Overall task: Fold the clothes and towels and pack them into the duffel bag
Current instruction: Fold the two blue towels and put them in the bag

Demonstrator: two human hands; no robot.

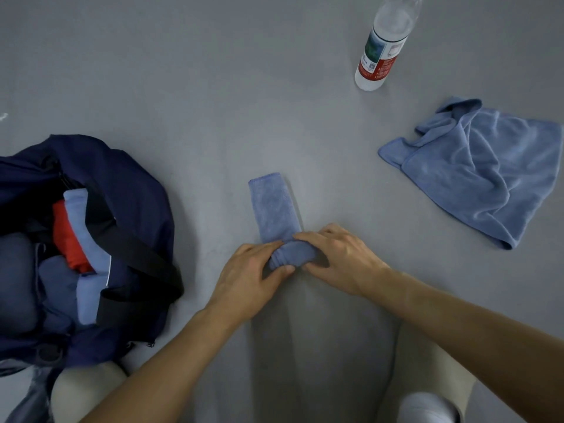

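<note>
Both hands, left hand [250, 270] and right hand [338, 257], grip the towel [274, 206] roll; the strip's long axis runs toward upper frame.

Two towels show: a rolled towel [273, 206] and a crumpled towel [488, 172]. There is one bag [137, 184] and one bottle [381, 53].

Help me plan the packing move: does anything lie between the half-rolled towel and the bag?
Bare floor lies between the towel and the bag. A black strap crosses the bag's opening, over the clothes inside, so the roll may need to slip past it.
</note>
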